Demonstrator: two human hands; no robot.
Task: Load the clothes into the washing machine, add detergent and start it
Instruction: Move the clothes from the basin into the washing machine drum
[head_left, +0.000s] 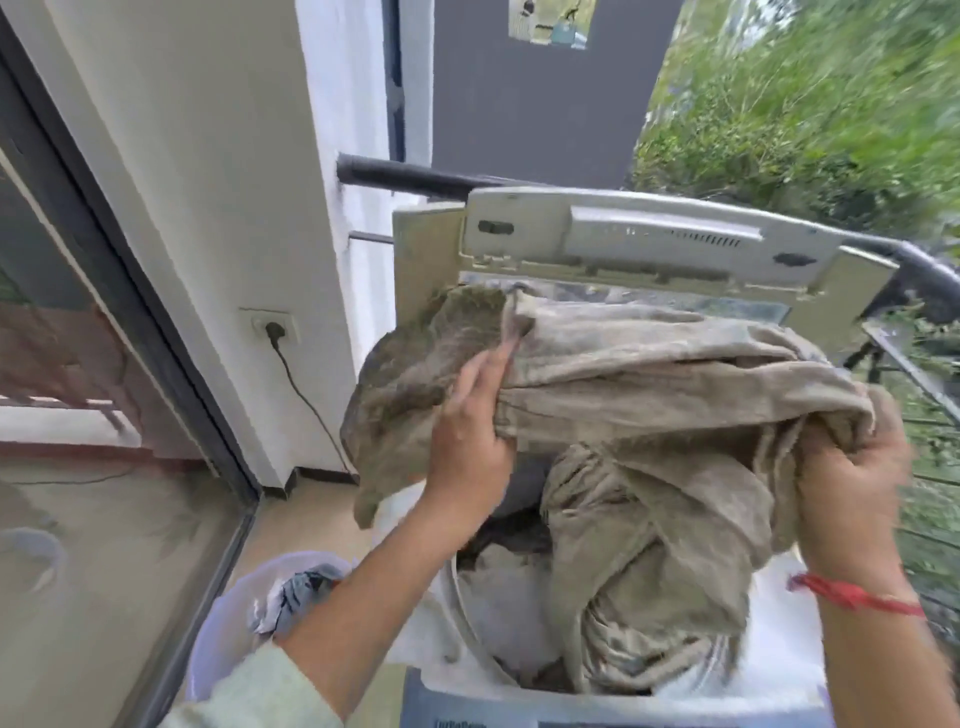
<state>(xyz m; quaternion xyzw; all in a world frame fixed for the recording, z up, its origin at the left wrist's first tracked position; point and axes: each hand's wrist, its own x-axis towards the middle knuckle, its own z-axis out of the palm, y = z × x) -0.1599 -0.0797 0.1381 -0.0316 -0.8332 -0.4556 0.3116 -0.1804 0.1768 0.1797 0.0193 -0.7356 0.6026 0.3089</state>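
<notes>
Right now the cloth (649, 374) stretches crosswise over the open washing machine (779, 670). The left hand (467, 436) grips its left end and the right hand (852, 483), blurred, seems to clutch the bunched right end. The cloth's sagging middle already hangs into the drum, directly below both hands.
</notes>
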